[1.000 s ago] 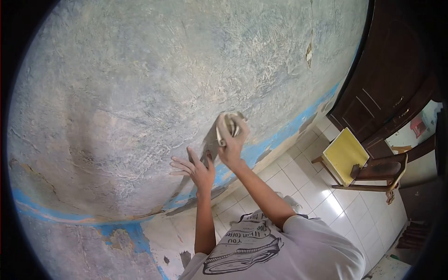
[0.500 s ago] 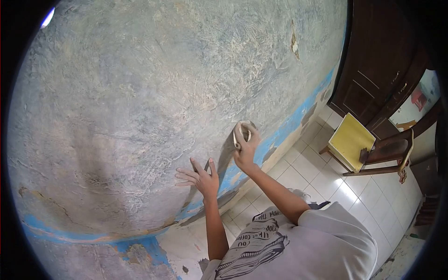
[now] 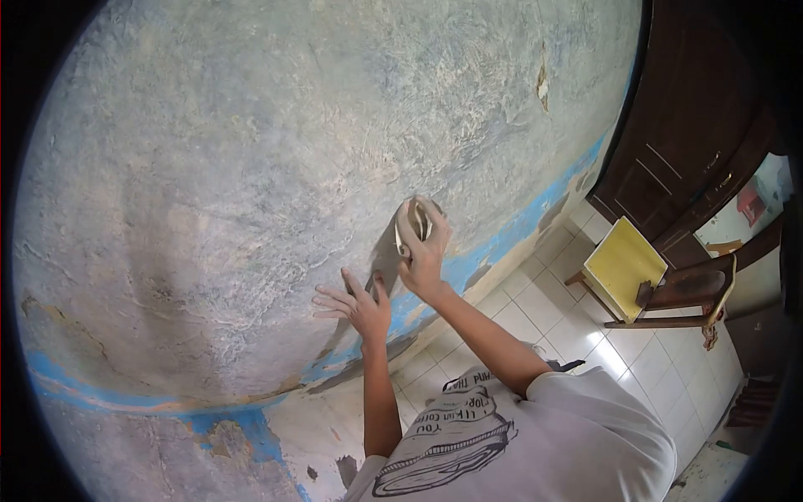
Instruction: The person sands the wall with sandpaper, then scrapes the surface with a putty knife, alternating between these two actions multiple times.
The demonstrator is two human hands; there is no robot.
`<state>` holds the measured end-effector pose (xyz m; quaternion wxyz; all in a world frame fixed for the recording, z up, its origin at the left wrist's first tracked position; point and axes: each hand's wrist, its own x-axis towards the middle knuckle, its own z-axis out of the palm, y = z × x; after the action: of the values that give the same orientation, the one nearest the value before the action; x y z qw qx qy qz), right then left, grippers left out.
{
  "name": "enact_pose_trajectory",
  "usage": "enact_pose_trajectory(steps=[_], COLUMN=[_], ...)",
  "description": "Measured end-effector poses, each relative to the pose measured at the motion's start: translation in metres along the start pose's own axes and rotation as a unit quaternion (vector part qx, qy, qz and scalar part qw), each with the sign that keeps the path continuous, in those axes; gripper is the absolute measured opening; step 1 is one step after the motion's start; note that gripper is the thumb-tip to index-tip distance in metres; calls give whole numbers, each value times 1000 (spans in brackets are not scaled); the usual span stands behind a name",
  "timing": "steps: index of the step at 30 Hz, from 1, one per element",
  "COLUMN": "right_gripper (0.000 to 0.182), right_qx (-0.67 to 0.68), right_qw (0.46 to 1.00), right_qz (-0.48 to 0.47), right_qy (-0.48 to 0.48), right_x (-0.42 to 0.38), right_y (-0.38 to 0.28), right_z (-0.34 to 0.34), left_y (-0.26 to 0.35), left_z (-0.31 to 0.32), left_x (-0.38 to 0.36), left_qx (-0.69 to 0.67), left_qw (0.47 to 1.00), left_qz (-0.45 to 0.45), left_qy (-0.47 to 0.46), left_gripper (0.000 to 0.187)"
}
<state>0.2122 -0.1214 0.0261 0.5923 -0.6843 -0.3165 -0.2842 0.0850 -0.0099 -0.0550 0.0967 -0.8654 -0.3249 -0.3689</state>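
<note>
A room in a home is suggested by the chair (image 3: 626, 261) (its seat is yellow), by the dark cupboard (image 3: 673, 146) seen beyond it, by pale tiles (image 3: 535, 308) laid under it, and by the patchy wall (image 3: 251, 142) left of the chair.

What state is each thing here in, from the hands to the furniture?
Left hand: open, fingers spread against the wall.
Right hand: closed around a pale pad.
Pale pad: gripped at the wall, partly hidden by fingers.
Wall: rough, patchy, chipped at upper right.
Blue paint strip: worn, broken in places.
Chair: standing on the tiles, unoccupied.
Dark cupboard: partly visible; doors seem shut.
</note>
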Motion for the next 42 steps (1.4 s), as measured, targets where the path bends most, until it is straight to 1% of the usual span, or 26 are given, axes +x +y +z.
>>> enact_pose_trajectory(steps=[3, 4, 7, 8, 11, 12, 14, 15, 17, 19, 20, 23, 24, 26, 27, 28, 29, 31, 32, 35, 38, 39, 42], right_gripper=[70, 68, 72, 71, 65, 66, 65, 64, 58, 56, 55, 55, 52, 52, 51, 53, 55, 59, 66, 71, 74, 75, 74], right_qx=[-21, -31, -48, -27, -71, -96, -117, -129, -121, -93, -123, -129, -105, -130, -144, -162, -148, -122, -107, -90, -120, -131, -119], right_qw=[998, 998, 996, 999, 997, 995, 993, 991, 992, 995, 992, 991, 994, 991, 990, 987, 989, 993, 994, 996, 992, 989, 991], right_qz=[-16, 32, 49, 44, 22, -14, -9, -8, 14, 24, -17, -35, -37, -6, 8, 20, 12, 0, -13, -4, 36, 54, 39], right_qy=[49, 36, 53, 19, 10, 22, 26, 27, 23, 19, 15, 10, 24, 7, -4, -11, -11, -11, -27, -24, -26, -29, -43], right_x=[-35, -42, -37, -27, -2, -8, -36, -40, -44, -30, -18, 5, -3, -32, -40, -48, -44, -23, -3, -16, -44, -41, -15], right_y=[53, 54, 36, 26, 7, 25, 63, 69, 63, 38, 30, 22, 34, 67, 72, 75, 71, 40, 20, 40, 63, 56, 26], right_z=[18, 11, 12, 11, 5, 10, 14, 11, 6, 4, 5, -1, 3, 3, 0, 1, 1, -2, -10, -4, 2, -5, -13], left_y=[-2, 0, 4, 5, 7, 5, 3, 3, 6, 4, 5, 5, 3, -1, -1, -2, -2, 0, 2, 1, 0, -1, 0], left_z=[-7, -10, -11, -10, -8, -7, -8, -9, -7, -4, -5, -8, -7, -4, -2, -1, 0, 2, 2, 0, 1, 1, 6], left_x=[2, 0, -1, 0, -1, -1, -2, -2, -2, -4, -3, -6, -8, -7, -8, -9, -8, -9, -9, -10, -12, -15, -14], left_qx=[-15, -24, -50, -52, -47, -41, -37, -40, -46, -50, -55, -58, -52, -42, -38, -33, -37, -46, -49, -43, -32, -33, -35], left_qw=[1000, 999, 997, 997, 998, 998, 998, 998, 998, 997, 997, 997, 997, 998, 999, 999, 999, 999, 998, 999, 999, 999, 998], left_qz=[-12, -21, -40, -38, -36, -33, -31, -33, -39, -44, -43, -40, -34, -24, -20, -15, -18, -23, -26, -25, -18, -23, -35], left_qy=[-24, -37, -41, -34, -23, -24, -27, -28, -28, -31, -31, -35, -36, -30, -25, -21, -17, -13, -15, -16, -14, -20, -37], left_gripper=[80, 80, 79, 79, 78, 78, 78, 78, 78, 79, 79, 79, 79, 80, 80, 80, 80, 80, 80, 79, 79, 79, 82])
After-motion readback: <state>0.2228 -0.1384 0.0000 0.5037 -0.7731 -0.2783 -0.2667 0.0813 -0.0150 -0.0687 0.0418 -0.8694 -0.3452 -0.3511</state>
